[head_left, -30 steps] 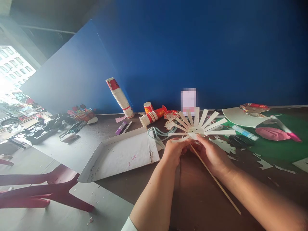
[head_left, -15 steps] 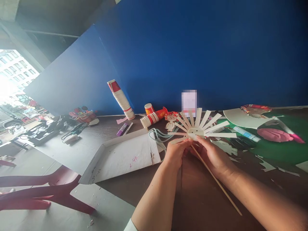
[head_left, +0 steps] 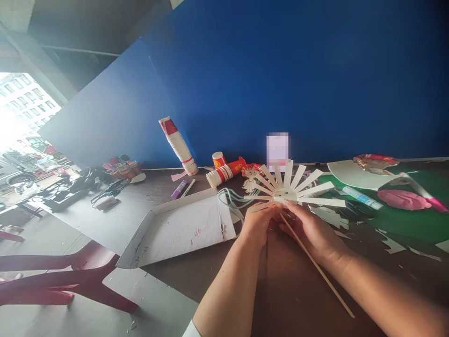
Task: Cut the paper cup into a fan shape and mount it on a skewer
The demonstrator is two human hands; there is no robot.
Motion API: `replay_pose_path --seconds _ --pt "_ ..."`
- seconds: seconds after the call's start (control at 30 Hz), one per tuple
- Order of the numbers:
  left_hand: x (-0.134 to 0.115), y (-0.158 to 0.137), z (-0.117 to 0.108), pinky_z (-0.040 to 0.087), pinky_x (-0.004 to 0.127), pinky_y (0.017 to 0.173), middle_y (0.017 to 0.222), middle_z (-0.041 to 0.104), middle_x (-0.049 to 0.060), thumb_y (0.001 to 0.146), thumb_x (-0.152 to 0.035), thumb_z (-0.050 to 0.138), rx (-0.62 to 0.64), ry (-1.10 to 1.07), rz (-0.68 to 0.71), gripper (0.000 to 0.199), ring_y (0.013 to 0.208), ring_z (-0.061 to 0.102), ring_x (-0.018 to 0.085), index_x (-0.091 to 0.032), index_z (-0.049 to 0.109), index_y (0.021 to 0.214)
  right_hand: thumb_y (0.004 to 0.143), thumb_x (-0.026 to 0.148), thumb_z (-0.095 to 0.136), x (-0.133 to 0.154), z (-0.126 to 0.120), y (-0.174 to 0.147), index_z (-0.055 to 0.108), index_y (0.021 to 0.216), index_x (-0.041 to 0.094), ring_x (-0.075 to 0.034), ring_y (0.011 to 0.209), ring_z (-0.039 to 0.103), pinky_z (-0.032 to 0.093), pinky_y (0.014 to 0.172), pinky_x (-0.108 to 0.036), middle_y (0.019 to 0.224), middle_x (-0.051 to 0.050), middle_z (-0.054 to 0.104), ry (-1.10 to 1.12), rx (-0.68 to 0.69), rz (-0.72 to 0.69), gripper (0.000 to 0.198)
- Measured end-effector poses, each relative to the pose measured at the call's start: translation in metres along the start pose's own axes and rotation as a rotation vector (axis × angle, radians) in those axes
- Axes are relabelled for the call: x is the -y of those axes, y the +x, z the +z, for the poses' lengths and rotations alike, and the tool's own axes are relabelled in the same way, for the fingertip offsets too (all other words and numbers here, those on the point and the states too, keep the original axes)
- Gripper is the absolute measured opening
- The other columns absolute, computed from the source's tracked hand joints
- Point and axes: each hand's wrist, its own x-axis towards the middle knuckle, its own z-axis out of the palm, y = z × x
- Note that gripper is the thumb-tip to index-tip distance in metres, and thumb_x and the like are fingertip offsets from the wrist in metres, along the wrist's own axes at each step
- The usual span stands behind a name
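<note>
Between my hands is a white paper cutout (head_left: 286, 194), a round center with drawn dots like a face and long strips fanning out around it. My left hand (head_left: 260, 223) pinches its lower left edge. Closed on its lower right edge is my right hand (head_left: 310, 229), thumb on the paper. A thin wooden stick (head_left: 317, 265) runs from below the round center down to the right, past my right palm. How the stick joins the paper is hidden by my fingers. Behind the strips lies a smaller paper figure (head_left: 250, 180).
A shallow cardboard box lid (head_left: 182, 229) lies left of my hands. Behind it are a leaning stack of paper cups (head_left: 178, 147), fallen cups (head_left: 224, 174) and a purple glue stick (head_left: 179, 189). Paper scraps (head_left: 391, 242), a pink oval piece (head_left: 404, 199) and a white tube (head_left: 362, 197) lie right.
The cutout's round center has tipped slightly and sits a little lower in view. Both hands keep their hold; the whole view has shifted a little.
</note>
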Motion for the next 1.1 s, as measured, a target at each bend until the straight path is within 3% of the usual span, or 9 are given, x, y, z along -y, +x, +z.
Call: replay_pose_path --seconds 0.13,0.27,0.5,0.67,0.9,1.1 --pt "0.000 0.000 0.000 0.038 0.025 0.055 0.069 0.066 0.006 0.058 -0.035 0.085 0.020 -0.012 0.021 0.032 0.060 0.055 0.013 -0.010 0.073 0.074 0.080 0.037 0.071 0.001 0.000 -0.002 0.076 0.097 0.033 -0.015 0.083 0.070 0.053 0.060 -0.021 0.103 0.004 0.077 -0.039 -0.003 0.000 0.018" --pt "-0.004 -0.001 0.001 0.037 0.024 0.053 0.066 0.063 0.004 0.053 -0.035 0.088 -0.016 -0.050 0.010 0.036 0.059 0.054 0.011 -0.010 0.072 0.073 0.072 0.026 0.076 0.001 -0.002 -0.005 0.075 0.103 0.035 -0.016 0.092 0.069 0.052 0.067 -0.022 0.107 0.006 0.076 -0.096 0.066 -0.034 0.032" --pt "-0.004 0.000 0.000 0.037 0.023 0.050 0.060 0.058 0.001 0.051 -0.035 0.089 -0.080 -0.048 0.011 0.037 0.055 0.051 0.010 -0.011 0.068 0.068 0.069 0.021 0.077 -0.002 -0.004 -0.003 0.073 0.109 0.034 -0.018 0.091 0.069 0.050 0.066 -0.023 0.105 0.003 0.076 -0.105 0.119 -0.054 0.043" --pt "-0.003 0.001 0.000 0.039 0.023 0.051 0.060 0.057 0.000 0.054 -0.035 0.088 -0.113 -0.033 0.034 0.037 0.054 0.051 0.010 -0.011 0.067 0.073 0.071 0.018 0.077 -0.005 -0.005 0.000 0.074 0.105 0.033 -0.014 0.086 0.066 0.046 0.063 -0.020 0.101 0.004 0.075 -0.025 0.225 -0.092 0.037" --pt "-0.013 -0.005 0.000 0.045 0.027 0.057 0.070 0.063 0.003 0.056 -0.024 0.083 0.028 -0.036 -0.009 0.029 0.061 0.058 0.014 -0.011 0.067 0.077 0.071 0.016 0.077 -0.004 -0.006 0.003 0.076 0.093 0.027 -0.007 0.059 0.050 0.042 0.059 -0.021 0.076 0.005 0.069 -0.007 0.255 -0.140 0.025" --pt "-0.018 -0.008 -0.001 0.044 0.027 0.057 0.067 0.059 0.002 0.063 -0.033 0.079 0.053 0.023 -0.010 0.027 0.058 0.056 0.013 -0.011 0.065 0.068 0.072 0.016 0.077 -0.003 -0.008 0.003 0.075 0.097 0.028 -0.010 0.074 0.056 0.041 0.056 -0.019 0.098 0.002 0.072 0.023 0.246 -0.132 0.029"
